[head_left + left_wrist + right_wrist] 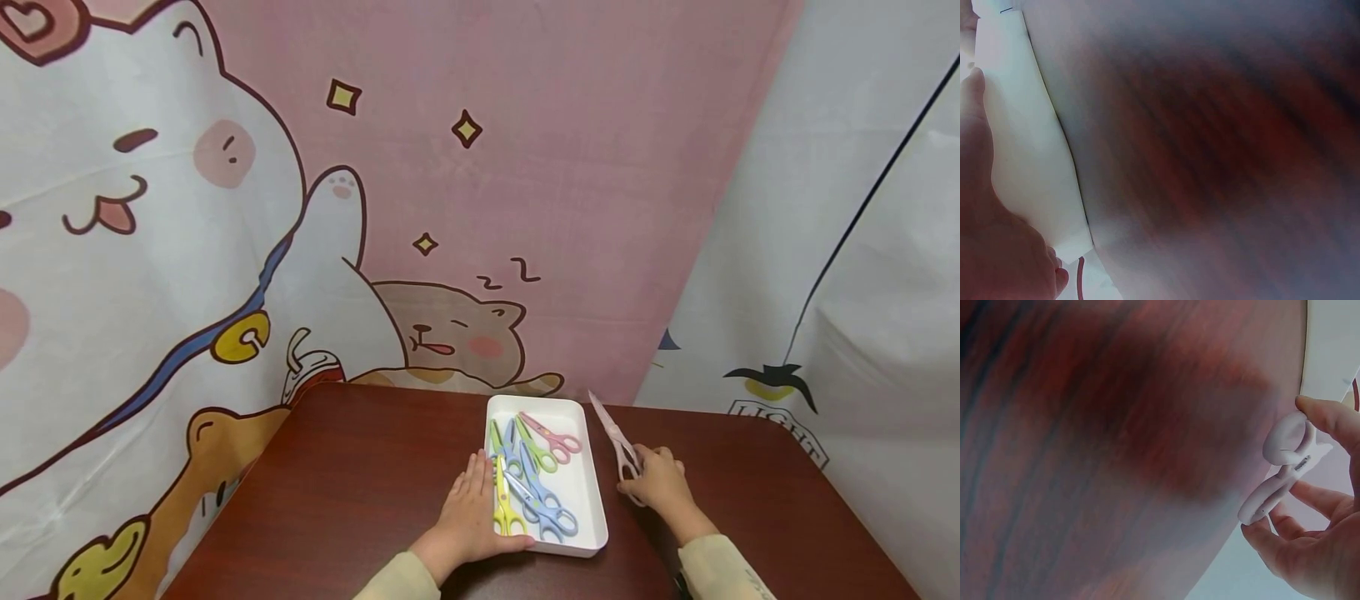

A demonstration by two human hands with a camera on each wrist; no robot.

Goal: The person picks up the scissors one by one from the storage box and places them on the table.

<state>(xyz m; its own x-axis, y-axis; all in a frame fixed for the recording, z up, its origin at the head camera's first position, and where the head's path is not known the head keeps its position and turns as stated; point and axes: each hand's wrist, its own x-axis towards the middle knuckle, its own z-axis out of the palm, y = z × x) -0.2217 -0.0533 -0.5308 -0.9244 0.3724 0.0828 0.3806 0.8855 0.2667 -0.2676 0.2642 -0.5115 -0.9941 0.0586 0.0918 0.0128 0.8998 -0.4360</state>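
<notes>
My left hand (471,510) lies along the left side of a white tray (589,500), fingers straight and thumb across its front edge. In the left wrist view the hand (1000,240) touches the tray's outer wall (1032,144). Inside are several scissors: a pink pair (553,435), a yellow pair (502,500), green ones (537,447) and blue ones (546,502). To the right of the tray, my right hand (663,485) holds pale pink scissors (613,432) by the handles, blades pointing away. The right wrist view shows fingertips pinching both handle loops (1270,450).
The dark reddish-brown table (375,475) ends at a far edge just behind the tray. A cartoon-printed cloth (600,208) hangs behind it, with a pale cloth (885,292) at right. A small dark object (682,583) is partly visible beside the right sleeve.
</notes>
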